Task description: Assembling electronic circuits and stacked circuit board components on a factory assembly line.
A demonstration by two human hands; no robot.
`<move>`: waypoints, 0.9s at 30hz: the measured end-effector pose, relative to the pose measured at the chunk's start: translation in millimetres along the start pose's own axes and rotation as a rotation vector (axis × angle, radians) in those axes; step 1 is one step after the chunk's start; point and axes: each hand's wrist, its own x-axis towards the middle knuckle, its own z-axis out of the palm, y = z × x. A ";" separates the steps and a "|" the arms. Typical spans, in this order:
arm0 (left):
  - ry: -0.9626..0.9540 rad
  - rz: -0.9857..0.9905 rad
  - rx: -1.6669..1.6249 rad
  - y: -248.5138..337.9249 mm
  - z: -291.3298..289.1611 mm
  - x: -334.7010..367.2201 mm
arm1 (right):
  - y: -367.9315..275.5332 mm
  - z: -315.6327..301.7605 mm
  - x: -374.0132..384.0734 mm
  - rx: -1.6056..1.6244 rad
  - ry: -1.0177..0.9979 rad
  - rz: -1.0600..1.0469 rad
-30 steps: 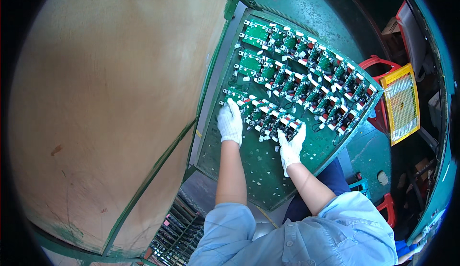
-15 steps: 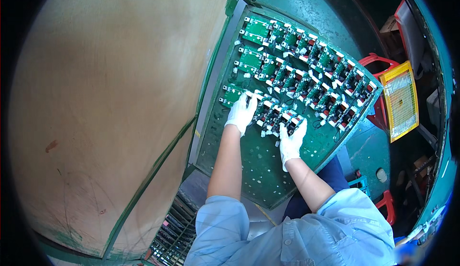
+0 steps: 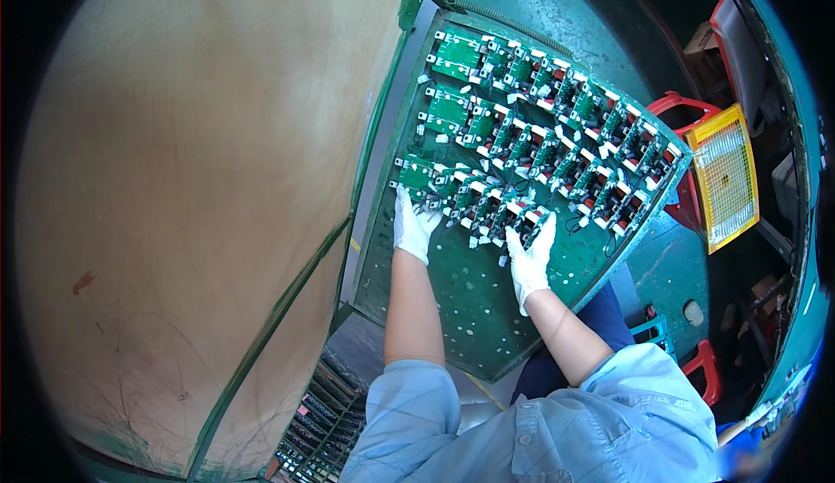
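Green circuit boards with white connectors and dark parts lean in three slanting rows on a green worktop [image 3: 478, 326]. My left hand [image 3: 414, 229], in a white glove, is at the left end of the nearest row. Its fingers reach up beside the leftmost circuit board [image 3: 416, 173], thumb spread to the right. My gloved right hand [image 3: 531, 264] is at the right end of that row, with thumb and fingers around the end circuit board [image 3: 528, 219]. Its fingertips are partly hidden among the parts.
A large tan board [image 3: 209, 179] with a green frame stands along the left. Beyond the right edge are a red stool [image 3: 687, 109] and a yellow-framed mesh panel [image 3: 726, 179]. Below at the left, a rack [image 3: 322, 422] holds dark parts.
My left hand has moved left and nearer to me, off the boards' tops to the row's left end, its thumb spreading. The right hand stays at the row's right end.
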 end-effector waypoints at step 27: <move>0.004 0.416 1.057 26.9 -0.9 26.5 | 2.7 -3.0 13.7 -0.089 0.019 -0.044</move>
